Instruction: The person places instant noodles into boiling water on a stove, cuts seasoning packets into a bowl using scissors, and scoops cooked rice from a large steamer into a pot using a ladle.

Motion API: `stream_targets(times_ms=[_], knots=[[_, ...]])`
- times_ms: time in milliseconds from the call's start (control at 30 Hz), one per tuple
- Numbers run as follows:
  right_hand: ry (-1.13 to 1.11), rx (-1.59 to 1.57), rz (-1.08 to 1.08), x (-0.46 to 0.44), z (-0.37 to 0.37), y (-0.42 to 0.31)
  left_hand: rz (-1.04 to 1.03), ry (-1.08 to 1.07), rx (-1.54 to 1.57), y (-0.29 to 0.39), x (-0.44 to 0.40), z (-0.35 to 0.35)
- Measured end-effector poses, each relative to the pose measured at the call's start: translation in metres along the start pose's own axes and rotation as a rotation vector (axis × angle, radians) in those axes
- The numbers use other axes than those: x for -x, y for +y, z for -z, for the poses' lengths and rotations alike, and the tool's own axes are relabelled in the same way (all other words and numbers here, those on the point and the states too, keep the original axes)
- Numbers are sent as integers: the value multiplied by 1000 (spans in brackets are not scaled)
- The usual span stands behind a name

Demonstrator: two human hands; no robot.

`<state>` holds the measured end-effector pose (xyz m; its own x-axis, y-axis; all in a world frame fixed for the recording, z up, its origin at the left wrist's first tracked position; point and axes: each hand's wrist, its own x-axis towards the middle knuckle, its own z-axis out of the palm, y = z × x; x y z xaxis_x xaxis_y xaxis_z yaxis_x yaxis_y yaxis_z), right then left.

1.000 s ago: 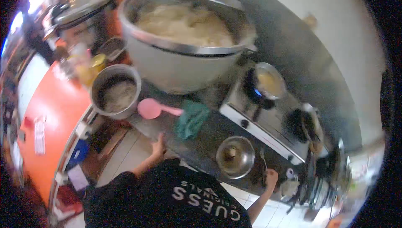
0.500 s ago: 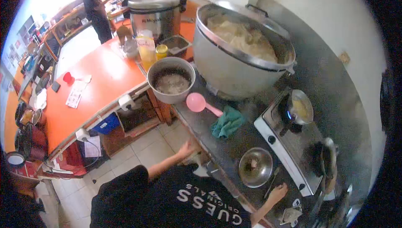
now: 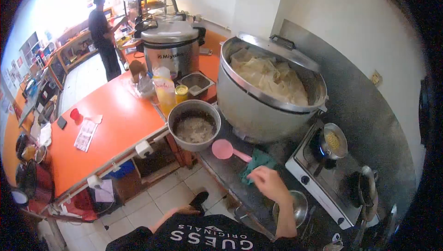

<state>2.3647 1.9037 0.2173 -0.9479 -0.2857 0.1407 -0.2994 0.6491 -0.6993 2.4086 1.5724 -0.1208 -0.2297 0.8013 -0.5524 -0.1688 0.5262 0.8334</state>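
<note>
My right hand [image 3: 267, 183] reaches over the front edge of a crumpled green cloth [image 3: 259, 162], fingers slightly bent and apart, with nothing visible in them. A pink ladle [image 3: 223, 149] lies left of it, its handle touching the cloth. Under my right forearm, a steel bowl [image 3: 299, 208] is partly hidden. My left hand [image 3: 187, 210] is low by my shirt, above the floor; its fingers are too indistinct to read. A metal pot [image 3: 195, 146] with whitish residue inside stands beyond the ladle.
A large rice cooker [image 3: 263, 112] holds cloth-covered contents, its lid tilted back. To the right, a small pan [image 3: 342, 152] sits over a blue flame on a gas stove [image 3: 318, 191]. An orange table [image 3: 110, 135] is at left; a person [image 3: 102, 39] stands farther back.
My right hand has moved from beside the steel bowl up and left to the green cloth. My left hand has drawn back toward my body. The view has tilted upward.
</note>
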Motion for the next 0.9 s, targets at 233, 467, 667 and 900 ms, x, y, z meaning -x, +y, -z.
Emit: stream_targets(times_ms=[233, 467, 667, 900], knots=[[246, 285, 150, -134, 89, -69, 50, 189, -217, 181, 112, 170], [-95, 979, -436, -277, 139, 13, -133, 432, -433, 338, 182, 286], [-26, 1089, -276, -282, 138, -1, -406, 158, -568, 352, 165, 302], [440, 1117, -371, -211, 206, -89, -318, 124, -413, 305, 182, 321]])
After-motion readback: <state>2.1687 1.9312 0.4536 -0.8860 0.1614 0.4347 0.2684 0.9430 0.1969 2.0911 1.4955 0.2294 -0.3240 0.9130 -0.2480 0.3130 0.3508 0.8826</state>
